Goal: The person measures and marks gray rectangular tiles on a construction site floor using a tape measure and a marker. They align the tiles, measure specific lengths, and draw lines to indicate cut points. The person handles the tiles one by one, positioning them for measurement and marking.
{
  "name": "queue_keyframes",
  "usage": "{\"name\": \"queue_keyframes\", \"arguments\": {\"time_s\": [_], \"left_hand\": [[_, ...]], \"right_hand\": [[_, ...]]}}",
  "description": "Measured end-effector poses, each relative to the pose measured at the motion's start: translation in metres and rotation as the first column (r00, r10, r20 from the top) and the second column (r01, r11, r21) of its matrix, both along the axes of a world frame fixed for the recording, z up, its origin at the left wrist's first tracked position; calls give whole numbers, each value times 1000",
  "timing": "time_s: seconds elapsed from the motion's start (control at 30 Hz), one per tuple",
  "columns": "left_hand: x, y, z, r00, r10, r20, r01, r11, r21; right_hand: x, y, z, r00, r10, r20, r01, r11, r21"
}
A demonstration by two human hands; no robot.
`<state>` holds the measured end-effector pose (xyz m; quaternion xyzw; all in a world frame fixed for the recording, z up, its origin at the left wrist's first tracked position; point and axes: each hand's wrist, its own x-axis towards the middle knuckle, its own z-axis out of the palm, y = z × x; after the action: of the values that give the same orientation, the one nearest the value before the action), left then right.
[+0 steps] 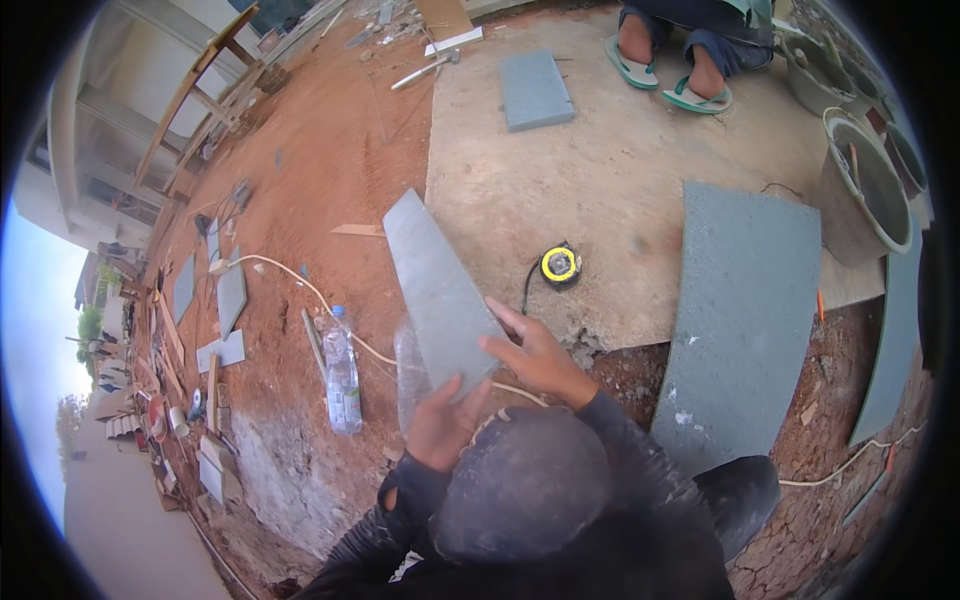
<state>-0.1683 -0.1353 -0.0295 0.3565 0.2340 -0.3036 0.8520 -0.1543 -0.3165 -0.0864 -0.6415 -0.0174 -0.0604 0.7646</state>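
Note:
Both my hands grip the near end of a long grey stone tile (435, 275), which points away from me and slightly left. My left hand (445, 425) wraps the tile's near lower edge. My right hand (540, 358) closes on its right edge, thumb lying on the top face. Right of the tile, a yellow and black tape measure (560, 266) rests on the concrete slab (610, 200), with a dark strap or tape curving beside it. Clear plastic bottles lie left of my hands; one bottle (341, 380) has a blue cap, and another is partly behind the tile.
A large grey slab (745, 310) lies to my right, with buckets (865, 185) beyond it. Another person's sandalled feet (697, 95) are at the far right. A smaller tile (537, 90) and a hammer (425, 68) lie ahead. A pale cable (325, 300) crosses the red soil.

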Motion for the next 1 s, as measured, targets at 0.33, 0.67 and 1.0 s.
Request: {"name": "queue_keyframes", "arguments": {"time_s": [0.33, 0.67, 1.0], "left_hand": [[-9, 6, -23, 992, -54, -115, 52, 998, -20], [-12, 9, -66, 944, -236, -231, 210, 969, -129], [34, 27, -81, 958, -280, 58, 280, 960, 18]], "right_hand": [[-22, -9, 18, 987, -53, -155, -3, 940, -340], [-39, 16, -33, 937, -164, -307, 245, 938, 244], [-22, 10, 6, 978, -187, -89, 148, 931, -335]]}}
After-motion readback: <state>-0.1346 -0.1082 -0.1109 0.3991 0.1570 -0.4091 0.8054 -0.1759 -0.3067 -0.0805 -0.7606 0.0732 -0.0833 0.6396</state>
